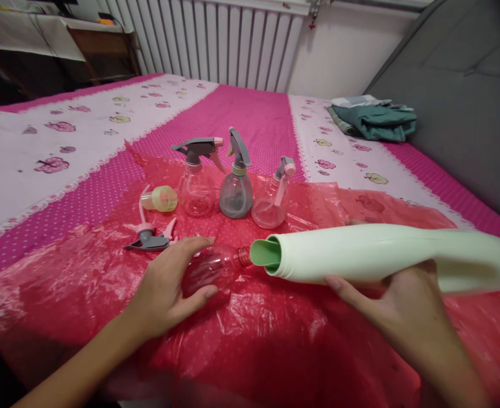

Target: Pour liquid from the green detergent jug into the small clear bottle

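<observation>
My left hand is wrapped round a clear spray bottle without its top, tilted with its neck toward the right. Against that neck rests the green pour spout of a large pale green detergent jug. The jug lies nearly level, and my right hand grips it from below by the handle side. Whether liquid is flowing cannot be made out. Left of the bottle, a grey and pink spray trigger head lies on the red plastic sheet, its tube pointing up.
Behind my hands stand three spray bottles with triggers: one left, one middle, one right. A yellow-capped small cup lies beside them. Folded clothes sit at the back right, before a grey headboard.
</observation>
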A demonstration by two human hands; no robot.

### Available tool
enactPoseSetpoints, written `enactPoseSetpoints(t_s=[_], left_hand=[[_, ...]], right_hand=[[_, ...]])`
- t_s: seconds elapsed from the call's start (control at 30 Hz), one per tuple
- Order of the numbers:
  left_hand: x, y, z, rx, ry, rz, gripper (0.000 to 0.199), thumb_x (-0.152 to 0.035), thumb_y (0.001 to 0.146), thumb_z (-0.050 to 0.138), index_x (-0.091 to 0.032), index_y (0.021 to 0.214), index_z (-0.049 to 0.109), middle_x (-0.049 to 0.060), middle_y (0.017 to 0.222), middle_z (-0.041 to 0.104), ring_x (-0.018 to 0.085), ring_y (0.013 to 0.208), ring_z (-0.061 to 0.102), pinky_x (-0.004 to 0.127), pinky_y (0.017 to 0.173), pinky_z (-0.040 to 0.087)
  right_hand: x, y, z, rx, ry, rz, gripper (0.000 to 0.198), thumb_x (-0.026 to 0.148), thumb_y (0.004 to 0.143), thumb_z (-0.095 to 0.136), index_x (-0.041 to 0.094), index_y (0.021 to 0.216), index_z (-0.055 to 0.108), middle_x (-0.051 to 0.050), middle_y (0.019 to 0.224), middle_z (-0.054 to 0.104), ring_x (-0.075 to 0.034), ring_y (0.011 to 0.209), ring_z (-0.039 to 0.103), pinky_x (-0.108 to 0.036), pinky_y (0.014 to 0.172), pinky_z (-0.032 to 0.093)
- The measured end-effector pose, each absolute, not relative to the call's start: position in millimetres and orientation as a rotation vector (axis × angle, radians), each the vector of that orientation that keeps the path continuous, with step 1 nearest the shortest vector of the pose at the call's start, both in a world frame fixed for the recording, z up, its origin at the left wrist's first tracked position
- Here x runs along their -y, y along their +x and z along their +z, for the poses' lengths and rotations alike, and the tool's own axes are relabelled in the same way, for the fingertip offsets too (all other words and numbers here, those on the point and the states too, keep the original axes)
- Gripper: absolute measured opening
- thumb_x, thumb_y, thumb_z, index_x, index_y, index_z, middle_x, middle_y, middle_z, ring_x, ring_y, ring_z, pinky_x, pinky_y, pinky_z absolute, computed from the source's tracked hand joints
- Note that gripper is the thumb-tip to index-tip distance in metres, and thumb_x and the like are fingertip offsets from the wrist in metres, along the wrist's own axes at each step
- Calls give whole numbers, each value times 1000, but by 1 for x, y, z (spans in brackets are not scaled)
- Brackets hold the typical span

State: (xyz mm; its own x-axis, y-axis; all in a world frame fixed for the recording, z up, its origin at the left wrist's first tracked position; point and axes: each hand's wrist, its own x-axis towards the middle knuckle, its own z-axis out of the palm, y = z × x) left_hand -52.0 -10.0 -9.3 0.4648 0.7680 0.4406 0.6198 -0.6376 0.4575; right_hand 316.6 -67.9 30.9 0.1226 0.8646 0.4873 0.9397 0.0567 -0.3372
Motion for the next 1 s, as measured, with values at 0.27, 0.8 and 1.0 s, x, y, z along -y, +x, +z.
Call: enactPoseSetpoints(t_s=[0.27,0.8,1.0], left_hand=[[10,-52,-9,-1203,2483,937,53,-46,98,63,-29,147,51,11,141,72,35,126,71,52,106,58],[11,-52,-8,-1200,2485,928,52,-48,100,61,-30,147,50,11,141,70,35,126,71,52,105,57],[10,-52,-9,-1200,2490,931,52,-49,101,61,-29,147,50,11,141,70,35,125,71,52,106,57]], right_hand=[[69,316,32,1749,-1788,-181,80,90,87,54,17,112,74,-14,112,74,-41,116,66,-62,113,45],[69,316,31,1736,-1795,-154,84,89,87,53,13,117,74,-17,119,73,-43,122,65,-66,115,43],[69,317,30,1757,-1798,-178,83,90,88,52,14,113,74,-16,113,73,-41,118,66,-62,115,44]])
